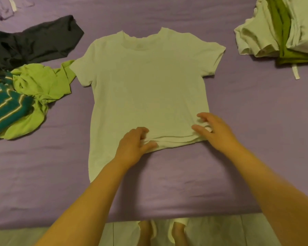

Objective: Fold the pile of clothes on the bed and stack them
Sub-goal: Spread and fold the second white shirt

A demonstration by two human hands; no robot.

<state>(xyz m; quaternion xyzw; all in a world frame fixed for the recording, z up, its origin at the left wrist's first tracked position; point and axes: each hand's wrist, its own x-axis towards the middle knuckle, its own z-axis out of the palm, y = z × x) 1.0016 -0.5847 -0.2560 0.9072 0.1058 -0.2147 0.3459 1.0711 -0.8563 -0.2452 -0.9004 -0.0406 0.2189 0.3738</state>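
Observation:
A white T-shirt (146, 82) lies spread flat on the purple bed sheet (238, 139), neck away from me. Its bottom hem on the right side is folded up; the left part still reaches down toward me. My left hand (133, 146) pinches the folded hem near the middle. My right hand (212, 128) pinches the same folded edge at the shirt's right side. A stack of folded white and green clothes (277, 31) sits at the far right. Unfolded clothes lie at the left: a dark garment (34, 43), a light green one (39, 89) and a teal striped one (2, 110).
The bed's near edge runs across the bottom of the view, with pale floor tiles (220, 231) and my feet below it. Another purple cloth with a white strip (5, 6) lies at the far left corner.

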